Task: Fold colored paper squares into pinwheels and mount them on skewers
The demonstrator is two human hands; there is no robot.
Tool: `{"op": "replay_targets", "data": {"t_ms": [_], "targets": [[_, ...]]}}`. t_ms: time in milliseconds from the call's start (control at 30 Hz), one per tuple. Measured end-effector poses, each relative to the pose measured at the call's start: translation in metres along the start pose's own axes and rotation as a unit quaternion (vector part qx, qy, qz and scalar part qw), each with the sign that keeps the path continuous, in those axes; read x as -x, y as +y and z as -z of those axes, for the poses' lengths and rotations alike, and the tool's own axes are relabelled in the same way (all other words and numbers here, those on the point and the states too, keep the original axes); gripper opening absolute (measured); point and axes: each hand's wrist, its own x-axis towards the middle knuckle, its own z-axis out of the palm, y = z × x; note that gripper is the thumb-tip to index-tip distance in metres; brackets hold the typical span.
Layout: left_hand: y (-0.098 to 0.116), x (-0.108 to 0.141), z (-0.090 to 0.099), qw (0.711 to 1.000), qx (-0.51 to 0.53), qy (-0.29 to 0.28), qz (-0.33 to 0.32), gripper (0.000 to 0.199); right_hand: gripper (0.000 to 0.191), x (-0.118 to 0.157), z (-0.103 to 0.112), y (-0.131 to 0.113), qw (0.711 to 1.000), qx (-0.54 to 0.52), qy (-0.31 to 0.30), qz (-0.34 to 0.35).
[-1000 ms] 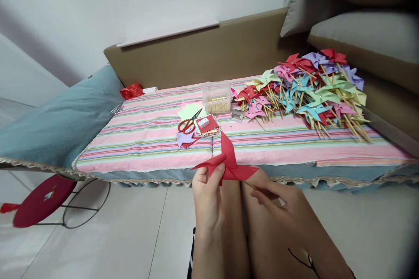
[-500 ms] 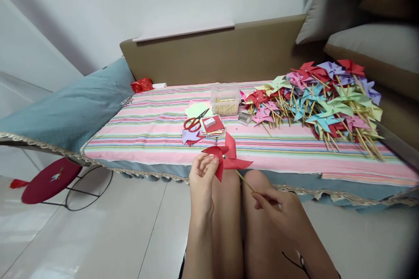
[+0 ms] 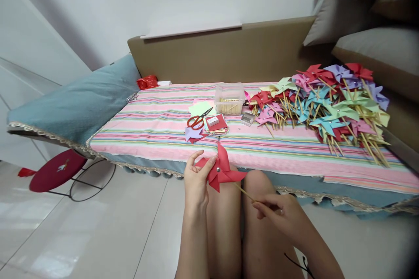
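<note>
A red paper pinwheel [image 3: 225, 175] with a pin at its centre is held above my knees. My left hand [image 3: 196, 178] has its thumb on the front of a left blade, with fingers behind the paper and one finger stretched upward. My right hand [image 3: 273, 209] pinches the lower part of the thin wooden stick [image 3: 242, 191], which slants up to the pinwheel's back. Beyond my hands, red-handled scissors [image 3: 196, 121] rest near a stack of coloured paper squares [image 3: 220, 125], a small white box [image 3: 212, 120] on top of it. Cut purple paper [image 3: 193, 133] lies in front.
A clear plastic box of sticks [image 3: 229, 100] stands behind the paper, with a small open container [image 3: 248, 118] beside it. Finished pinwheels [image 3: 327, 104] are heaped on the right of the striped cloth [image 3: 147, 126]. A red round stool [image 3: 59, 170] stands on the floor at left.
The pinwheel has turned a little and moved slightly left and down. My left fingers have spread, the thumb now on the blade near the centre. The right hand keeps its pinch; the view has shifted.
</note>
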Motion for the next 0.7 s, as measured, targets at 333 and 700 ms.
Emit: {"op": "replay_targets", "data": {"t_ms": [333,700], "targets": [[0.002,0.003,-0.001,1.000,-0.002,0.007,0.022,0.059,0.039,0.002,0.000,-0.003,1.000,-0.026,0.008,-0.005],[-0.006,0.004,-0.002,0.996,-0.075,-0.049,0.023,0.059,0.038,-0.002,-0.007,0.012,0.989,-0.080,0.106,-0.064]]}}
